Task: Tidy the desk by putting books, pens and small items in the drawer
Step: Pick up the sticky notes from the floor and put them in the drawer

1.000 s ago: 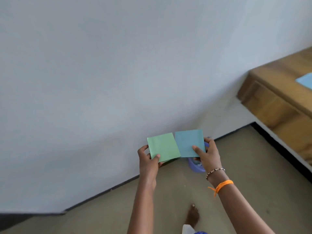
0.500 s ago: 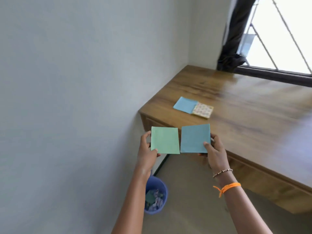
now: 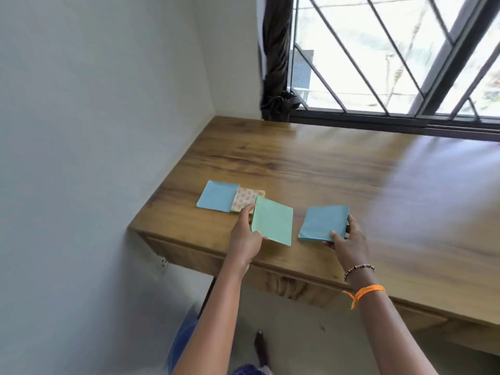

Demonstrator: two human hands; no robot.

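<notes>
Holding both arms out over the wooden desk (image 3: 311, 163), I see my left hand (image 3: 244, 239) pinching a green paper pad (image 3: 272, 224) by its near edge, thumb on top, and my right hand (image 3: 349, 243) gripping a blue paper pad (image 3: 323, 223) the same way. The two pads sit apart, near the desk's front edge. Just beyond the green one lie a light blue pad (image 3: 216, 196) and a patterned pad (image 3: 244, 201), overlapping. Bare wood stretches right toward the barred window (image 3: 392, 55).
</notes>
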